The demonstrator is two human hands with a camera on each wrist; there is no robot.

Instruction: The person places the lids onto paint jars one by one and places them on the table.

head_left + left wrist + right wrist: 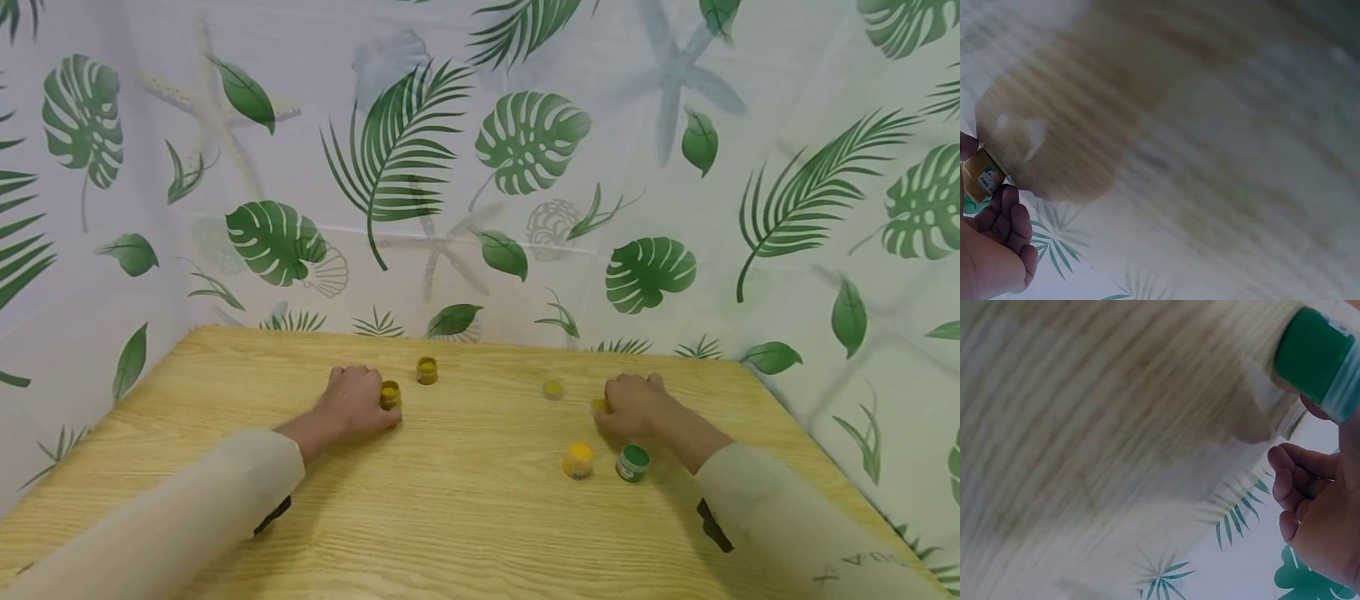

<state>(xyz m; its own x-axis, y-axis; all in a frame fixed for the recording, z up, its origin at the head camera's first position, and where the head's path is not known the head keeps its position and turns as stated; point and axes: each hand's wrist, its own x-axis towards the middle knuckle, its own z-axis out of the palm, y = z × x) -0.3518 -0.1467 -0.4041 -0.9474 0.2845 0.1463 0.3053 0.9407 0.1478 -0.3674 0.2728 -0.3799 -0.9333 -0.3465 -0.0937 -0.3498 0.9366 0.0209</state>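
My left hand [354, 403] grips a small mustard-yellow paint jar [390, 395] that stands on the table. The left wrist view shows this jar's label between thumb and fingertips. Just behind it is a second mustard jar [427, 371], apparently without a lid. On the other side, my right hand [637, 408] pinches a small yellowish lid [600, 406] low over the table; fingers hide most of it. Left of that hand lies another pale yellow lid [552, 389]. A green-capped jar [633, 462] and a yellow-capped jar [578, 460] stand nearer me.
The wood-grain tabletop [465, 517] ends at the back against a white curtain [465, 183] printed with green leaves, which also hangs along both sides. The green-capped jar stands close beside my right wrist.
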